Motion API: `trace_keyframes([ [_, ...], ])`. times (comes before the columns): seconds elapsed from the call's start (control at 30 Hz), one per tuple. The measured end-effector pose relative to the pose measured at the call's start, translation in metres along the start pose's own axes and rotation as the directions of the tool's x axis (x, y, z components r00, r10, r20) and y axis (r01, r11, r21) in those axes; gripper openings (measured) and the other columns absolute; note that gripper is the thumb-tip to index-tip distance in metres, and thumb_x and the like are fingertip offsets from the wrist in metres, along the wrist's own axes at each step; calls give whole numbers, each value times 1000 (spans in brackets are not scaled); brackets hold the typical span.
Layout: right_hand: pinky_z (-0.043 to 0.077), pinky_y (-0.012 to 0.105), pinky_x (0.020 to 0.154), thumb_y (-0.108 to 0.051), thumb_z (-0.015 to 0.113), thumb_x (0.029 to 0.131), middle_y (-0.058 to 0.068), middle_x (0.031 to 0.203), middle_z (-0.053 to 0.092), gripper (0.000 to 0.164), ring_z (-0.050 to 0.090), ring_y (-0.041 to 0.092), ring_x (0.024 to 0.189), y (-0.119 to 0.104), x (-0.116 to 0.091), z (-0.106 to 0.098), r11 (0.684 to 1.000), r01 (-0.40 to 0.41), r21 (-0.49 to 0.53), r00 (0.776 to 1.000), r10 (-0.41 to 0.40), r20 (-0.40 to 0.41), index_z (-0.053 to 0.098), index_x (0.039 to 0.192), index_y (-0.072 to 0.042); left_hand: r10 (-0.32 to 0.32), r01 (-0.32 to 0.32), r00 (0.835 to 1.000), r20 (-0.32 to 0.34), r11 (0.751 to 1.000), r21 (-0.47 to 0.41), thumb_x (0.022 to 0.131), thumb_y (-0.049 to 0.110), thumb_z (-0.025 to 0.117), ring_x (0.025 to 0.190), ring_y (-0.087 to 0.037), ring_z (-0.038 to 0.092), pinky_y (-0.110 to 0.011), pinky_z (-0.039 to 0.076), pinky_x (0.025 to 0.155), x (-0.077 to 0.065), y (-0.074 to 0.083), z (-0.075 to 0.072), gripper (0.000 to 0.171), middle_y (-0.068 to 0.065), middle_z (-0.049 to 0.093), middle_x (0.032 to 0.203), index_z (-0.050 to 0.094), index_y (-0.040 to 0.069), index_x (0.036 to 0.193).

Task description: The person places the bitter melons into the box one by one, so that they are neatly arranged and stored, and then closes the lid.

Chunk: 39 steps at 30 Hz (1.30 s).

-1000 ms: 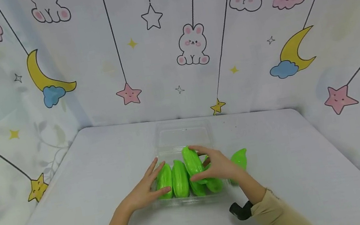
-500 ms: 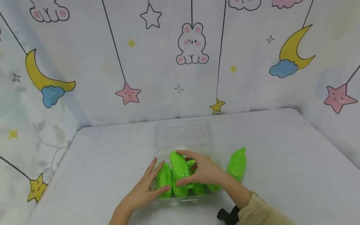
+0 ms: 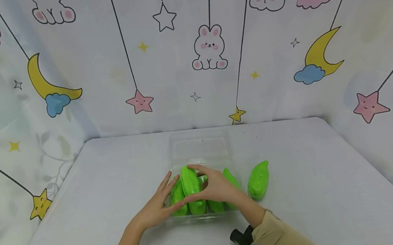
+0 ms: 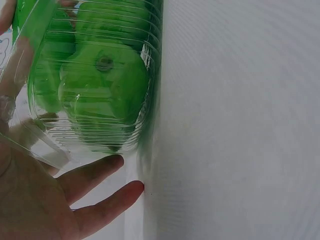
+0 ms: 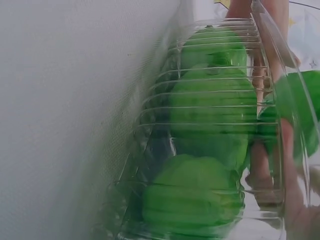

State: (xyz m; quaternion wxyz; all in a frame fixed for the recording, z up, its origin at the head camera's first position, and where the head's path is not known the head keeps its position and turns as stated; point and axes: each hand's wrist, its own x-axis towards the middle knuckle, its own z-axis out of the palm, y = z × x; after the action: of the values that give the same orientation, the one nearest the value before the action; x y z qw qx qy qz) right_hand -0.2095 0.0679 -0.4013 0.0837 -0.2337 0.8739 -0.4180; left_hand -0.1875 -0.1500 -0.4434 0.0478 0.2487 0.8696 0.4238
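Note:
A glossy bright-green, elongated, ridged fruit-like piece (image 3: 189, 179) is held between the thumb and fingers of my right hand (image 3: 220, 186). It lies over several similar pieces (image 5: 212, 102) inside a clear plastic clamshell box (image 3: 209, 217). In the right wrist view the held piece (image 5: 302, 95) shows higher than the row, beyond the box wall. My left hand (image 3: 155, 208) stays at the box's left end, fingers extended and spread beside the leftmost piece (image 3: 179, 202). In the left wrist view, the left hand (image 4: 37, 205) has two straight fingers just outside the box's end.
The box's clear lid (image 3: 200, 148) lies folded back behind it. One more green piece (image 3: 259, 180) rests on the white table (image 3: 312, 198), right of the box. A patterned cloth wall (image 3: 177, 56) stands behind the table.
My right hand has carried the green piece leftward across the box, bringing it close to my left hand. The left hand has stayed in place.

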Motion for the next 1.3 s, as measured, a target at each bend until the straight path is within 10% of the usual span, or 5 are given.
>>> trace_keyframes([
  [1.3, 51, 28, 63, -43, 81, 64, 16, 126, 48, 90, 62, 25, 85, -7, -4, -11, 999, 0, 50, 995, 5, -98, 37, 140, -24, 9, -8, 1000, 21, 1000, -13, 84, 39, 65, 134, -43, 7, -63, 26, 96, 0, -2, 0, 90, -17, -3, 152, 9, 9, 148],
])
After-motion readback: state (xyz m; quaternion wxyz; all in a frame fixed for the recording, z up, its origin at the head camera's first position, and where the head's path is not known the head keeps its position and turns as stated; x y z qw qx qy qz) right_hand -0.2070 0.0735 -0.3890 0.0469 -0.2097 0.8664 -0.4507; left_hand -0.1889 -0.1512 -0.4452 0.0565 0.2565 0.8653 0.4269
